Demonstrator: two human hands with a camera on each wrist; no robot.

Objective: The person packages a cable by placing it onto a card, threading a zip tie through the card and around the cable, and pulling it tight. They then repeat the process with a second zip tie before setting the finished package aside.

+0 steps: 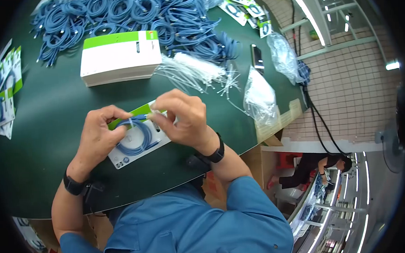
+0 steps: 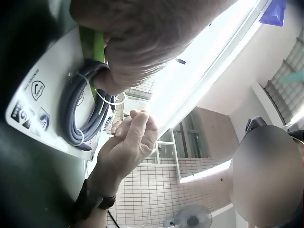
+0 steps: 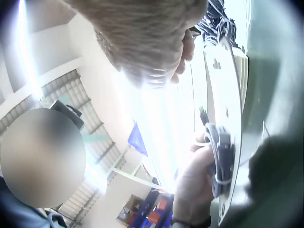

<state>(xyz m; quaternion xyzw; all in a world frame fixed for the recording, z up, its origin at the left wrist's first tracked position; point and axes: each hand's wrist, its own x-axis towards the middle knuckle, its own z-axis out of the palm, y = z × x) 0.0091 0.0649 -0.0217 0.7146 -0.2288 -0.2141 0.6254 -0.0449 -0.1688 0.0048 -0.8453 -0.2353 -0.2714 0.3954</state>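
A coiled blue cable [image 1: 146,138] lies on a white and green printed card [image 1: 123,159] in front of the person. The left hand [image 1: 98,134] grips the coil and card at their left side, thumb against the cable. A thin white cable tie [image 2: 118,103] makes a loose loop by the left thumb in the left wrist view. The right hand [image 1: 184,118] is close to the blue plug at the top of the coil, thumb and forefinger pinched together on the tie's end, which the fingers mostly hide. More of the coil [image 3: 219,159] shows in the right wrist view.
Beyond the hands stands a white and green box [image 1: 120,60] of cards. Loose white cable ties [image 1: 196,68] lie right of it, a heap of blue cables [image 1: 118,13] behind. Finished-looking carded cables [image 1: 7,88] lie far left. A clear bag [image 1: 259,95] and a phone [image 1: 257,57] are at right.
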